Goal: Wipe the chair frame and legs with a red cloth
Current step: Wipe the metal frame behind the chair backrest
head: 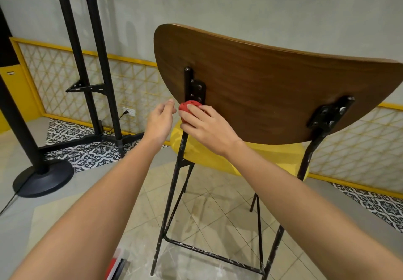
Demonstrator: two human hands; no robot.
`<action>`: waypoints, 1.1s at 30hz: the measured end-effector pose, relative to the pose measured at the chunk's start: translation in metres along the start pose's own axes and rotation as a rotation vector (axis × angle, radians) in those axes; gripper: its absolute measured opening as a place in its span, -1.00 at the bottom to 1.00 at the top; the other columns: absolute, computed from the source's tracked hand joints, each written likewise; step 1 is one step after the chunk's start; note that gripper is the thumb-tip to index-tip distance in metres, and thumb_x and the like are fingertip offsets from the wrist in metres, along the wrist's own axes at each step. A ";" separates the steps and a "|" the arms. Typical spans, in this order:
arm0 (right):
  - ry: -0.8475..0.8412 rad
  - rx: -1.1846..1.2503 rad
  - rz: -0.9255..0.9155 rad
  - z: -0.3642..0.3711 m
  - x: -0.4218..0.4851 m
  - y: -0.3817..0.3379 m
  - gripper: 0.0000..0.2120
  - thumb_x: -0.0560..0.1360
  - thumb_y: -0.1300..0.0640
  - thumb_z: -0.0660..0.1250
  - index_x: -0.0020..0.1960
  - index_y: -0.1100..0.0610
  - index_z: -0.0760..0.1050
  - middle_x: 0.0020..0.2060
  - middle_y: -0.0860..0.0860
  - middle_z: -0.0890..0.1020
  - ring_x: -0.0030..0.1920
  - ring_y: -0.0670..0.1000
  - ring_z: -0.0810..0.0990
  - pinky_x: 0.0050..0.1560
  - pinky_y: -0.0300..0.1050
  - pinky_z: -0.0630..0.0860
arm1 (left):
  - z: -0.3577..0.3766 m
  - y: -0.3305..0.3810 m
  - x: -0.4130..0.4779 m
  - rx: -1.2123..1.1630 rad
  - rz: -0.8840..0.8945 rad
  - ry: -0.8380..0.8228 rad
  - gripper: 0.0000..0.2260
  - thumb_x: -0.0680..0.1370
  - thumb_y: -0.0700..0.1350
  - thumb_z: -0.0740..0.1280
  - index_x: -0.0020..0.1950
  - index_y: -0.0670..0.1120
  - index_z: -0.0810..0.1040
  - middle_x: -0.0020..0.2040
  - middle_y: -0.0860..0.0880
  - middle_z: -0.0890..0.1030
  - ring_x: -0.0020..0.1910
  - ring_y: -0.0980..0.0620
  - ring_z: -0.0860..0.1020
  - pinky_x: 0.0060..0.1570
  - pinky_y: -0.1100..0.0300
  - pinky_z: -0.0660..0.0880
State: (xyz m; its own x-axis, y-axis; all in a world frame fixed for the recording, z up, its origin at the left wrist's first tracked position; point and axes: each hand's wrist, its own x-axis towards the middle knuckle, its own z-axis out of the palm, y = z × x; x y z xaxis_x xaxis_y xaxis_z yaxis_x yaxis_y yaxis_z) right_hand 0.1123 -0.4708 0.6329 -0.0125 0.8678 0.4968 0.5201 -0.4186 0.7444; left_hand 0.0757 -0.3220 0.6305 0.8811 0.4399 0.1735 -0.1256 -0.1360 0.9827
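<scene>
Just left of centre in the frame, the right hand (205, 124) grips the bunched red cloth (187, 106) and presses it to the black chair leg (172, 192), right under the backrest (272, 83) bracket. The left hand (160, 119) hangs loosely curled and empty, just beside the cloth on its left. The leg's long axis runs from the cloth down toward lower centre, so the right hand is better placed for the downward wipe.

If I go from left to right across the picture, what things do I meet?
Round black stand base, wall socket, left hand, red cloth, right chair bracket.
</scene>
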 end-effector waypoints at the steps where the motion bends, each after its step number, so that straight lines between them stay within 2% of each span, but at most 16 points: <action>1: 0.022 -0.002 0.018 -0.002 0.002 0.002 -0.70 0.53 0.26 0.08 0.02 0.08 0.58 0.19 0.07 0.58 0.23 0.12 0.52 0.17 -0.01 0.43 | 0.000 -0.001 0.000 -0.004 -0.002 -0.007 -0.66 0.63 0.11 0.08 0.26 -0.02 0.47 0.15 0.02 0.54 0.21 -0.02 0.47 0.27 0.03 0.36; 4: 0.126 0.003 0.099 -0.004 0.015 0.007 -0.75 0.54 0.24 0.17 0.06 0.06 0.59 0.17 0.05 0.60 0.22 0.11 0.54 0.17 -0.03 0.41 | -0.002 -0.004 0.001 -0.007 -0.007 -0.006 -0.64 0.63 0.11 0.07 0.32 -0.01 0.45 0.21 -0.01 0.54 0.24 -0.02 0.46 0.31 0.02 0.35; 6: 0.136 -0.002 0.099 -0.001 0.018 0.006 -0.75 0.54 0.24 0.19 0.09 0.06 0.59 0.18 0.04 0.60 0.23 0.10 0.54 0.16 -0.04 0.41 | -0.002 -0.008 0.002 0.004 -0.010 0.000 -0.71 0.63 0.11 0.07 0.22 0.04 0.48 0.16 0.01 0.55 0.23 -0.02 0.47 0.30 0.00 0.36; 10: 0.058 0.030 0.059 0.015 0.008 -0.009 -0.82 0.52 0.27 0.22 0.01 0.09 0.57 0.18 0.07 0.58 0.24 0.11 0.52 0.13 -0.03 0.41 | -0.001 -0.016 0.002 0.017 -0.026 -0.012 -0.77 0.64 0.08 0.08 0.09 0.06 0.49 -0.01 0.09 0.57 0.17 0.00 0.51 0.22 0.08 0.39; 14: -0.075 0.079 -0.006 0.019 0.007 -0.020 -0.87 0.45 0.26 0.32 -0.04 0.12 0.57 0.20 0.12 0.57 0.25 0.16 0.50 0.11 0.01 0.49 | -0.003 -0.018 0.000 0.001 -0.036 -0.011 -0.77 0.64 0.06 0.08 -0.14 0.15 0.47 -0.11 0.19 0.52 0.09 0.04 0.50 0.15 0.13 0.37; 17: -0.015 0.087 0.045 0.014 0.012 -0.015 -0.85 0.49 0.26 0.28 0.01 0.13 0.57 0.20 0.11 0.57 0.26 0.15 0.50 0.19 0.01 0.44 | -0.005 -0.019 0.006 -0.018 -0.038 -0.004 -0.78 0.64 0.07 0.07 0.03 0.09 0.50 -0.04 0.14 0.55 0.15 0.03 0.50 0.20 0.12 0.37; 19: 0.040 0.065 0.088 0.012 0.016 -0.009 -0.81 0.52 0.26 0.22 0.05 0.11 0.57 0.20 0.09 0.57 0.26 0.13 0.50 0.20 -0.01 0.40 | -0.006 -0.020 0.008 -0.015 -0.035 -0.006 -0.70 0.64 0.09 0.07 0.22 0.03 0.48 0.08 0.06 0.56 0.19 0.00 0.49 0.21 0.10 0.36; 21: 0.035 0.054 0.084 0.014 0.015 -0.009 -0.81 0.52 0.26 0.21 0.04 0.11 0.56 0.20 0.09 0.57 0.27 0.13 0.50 0.19 -0.02 0.41 | -0.006 -0.021 0.010 -0.013 -0.038 -0.007 -0.65 0.63 0.11 0.07 0.30 0.00 0.45 0.11 0.04 0.55 0.19 0.00 0.48 0.20 0.09 0.36; 27: -0.110 0.097 0.012 0.024 0.004 -0.027 -0.86 0.44 0.24 0.31 -0.04 0.10 0.58 0.14 0.11 0.59 0.23 0.15 0.51 0.07 -0.03 0.46 | -0.008 -0.026 0.007 0.012 -0.037 -0.008 -0.63 0.63 0.12 0.07 0.31 -0.01 0.46 0.10 0.06 0.56 0.17 0.02 0.47 0.21 0.10 0.35; 31: -0.020 0.062 0.060 0.013 0.019 -0.018 -0.81 0.50 0.25 0.22 0.02 0.11 0.57 0.15 0.11 0.59 0.22 0.15 0.52 0.12 -0.01 0.43 | -0.011 -0.029 0.011 0.000 -0.046 -0.003 -0.66 0.62 0.14 0.08 0.25 0.04 0.49 0.12 0.07 0.57 0.23 -0.01 0.48 0.32 -0.04 0.34; 33: 0.040 0.039 0.111 0.007 0.024 -0.009 -0.76 0.53 0.24 0.16 0.06 0.11 0.57 0.16 0.09 0.59 0.22 0.15 0.53 0.15 -0.01 0.42 | -0.011 -0.030 0.010 -0.004 -0.043 0.000 -0.64 0.62 0.13 0.07 0.29 0.02 0.48 0.11 0.08 0.55 0.27 -0.01 0.45 0.35 -0.06 0.32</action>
State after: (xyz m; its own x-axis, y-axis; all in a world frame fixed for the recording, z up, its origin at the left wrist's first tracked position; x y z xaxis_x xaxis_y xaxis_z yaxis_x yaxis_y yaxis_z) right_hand 0.1130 -0.4443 0.6348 0.0132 0.8048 0.5934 0.5532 -0.5003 0.6661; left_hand 0.0837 -0.3036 0.6038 0.8858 0.4451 0.1312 -0.0895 -0.1136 0.9895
